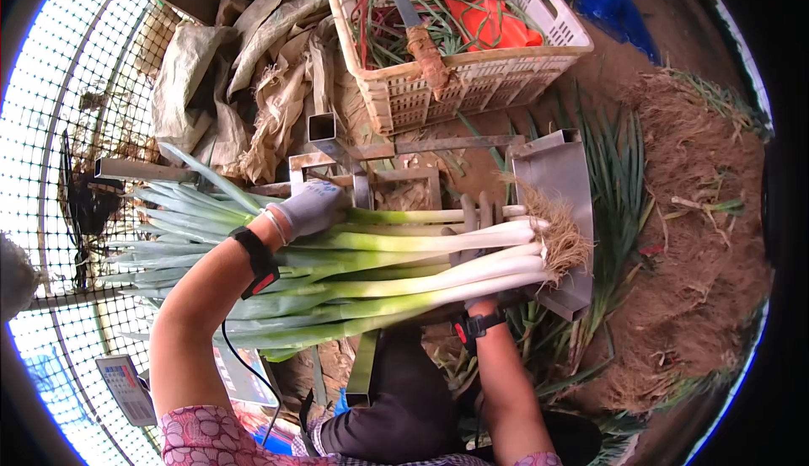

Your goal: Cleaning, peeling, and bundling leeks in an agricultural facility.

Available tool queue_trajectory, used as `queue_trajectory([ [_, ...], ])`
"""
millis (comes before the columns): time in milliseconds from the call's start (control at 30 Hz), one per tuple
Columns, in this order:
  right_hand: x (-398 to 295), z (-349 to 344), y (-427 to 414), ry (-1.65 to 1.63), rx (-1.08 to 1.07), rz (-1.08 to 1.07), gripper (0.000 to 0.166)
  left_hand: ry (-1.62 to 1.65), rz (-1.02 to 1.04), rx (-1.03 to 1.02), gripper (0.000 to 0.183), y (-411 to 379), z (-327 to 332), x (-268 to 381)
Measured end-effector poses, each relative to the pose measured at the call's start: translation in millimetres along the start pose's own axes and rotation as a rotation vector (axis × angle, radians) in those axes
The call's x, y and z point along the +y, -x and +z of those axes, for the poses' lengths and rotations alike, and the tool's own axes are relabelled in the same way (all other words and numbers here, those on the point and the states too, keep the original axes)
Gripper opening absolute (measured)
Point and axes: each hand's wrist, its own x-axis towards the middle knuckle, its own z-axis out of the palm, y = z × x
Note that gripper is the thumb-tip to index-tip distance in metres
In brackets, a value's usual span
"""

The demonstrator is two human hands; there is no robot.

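A bundle of large green onions lies crosswise before me on a metal frame. Its white ends and brown roots point right, against an upright metal end plate; the green leaves fan out to the left. My left hand, in a pale glove, grips the far side of the bundle where the stalks turn green. From below, my gloved right hand cradles the white stalks. Its fingertips show at the far side, while the stalks hide much of the palm.
A plastic crate beyond the frame holds plant scraps and orange-red material. Across its rim lies a long knife with a wrapped handle. Woven sacks sit left of it. More rooted onions are heaped at right. Mesh netting borders the left.
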Motion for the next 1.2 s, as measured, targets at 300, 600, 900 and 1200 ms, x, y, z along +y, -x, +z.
queue_trajectory([
  [300, 1, 9, -2, 0.028, -0.012, 0.018, 0.072, 0.002, 0.008, 0.055, 0.025, -13, -1, 25],
  [600, 4, 16, 2, 0.049, 0.032, 0.028, 0.069, -0.034, -0.105, 0.068, 0.022, -6, 6, 23],
  [900, -4, 0, -7, -0.13, 0.104, -0.016, 0.03, 0.27, -0.121, 0.138, 0.028, 17, -27, 46],
  [1200, -1, 8, -7, -0.159, 0.165, -0.035, 0.028, 0.048, 0.001, 0.189, 0.035, 70, -42, 68],
])
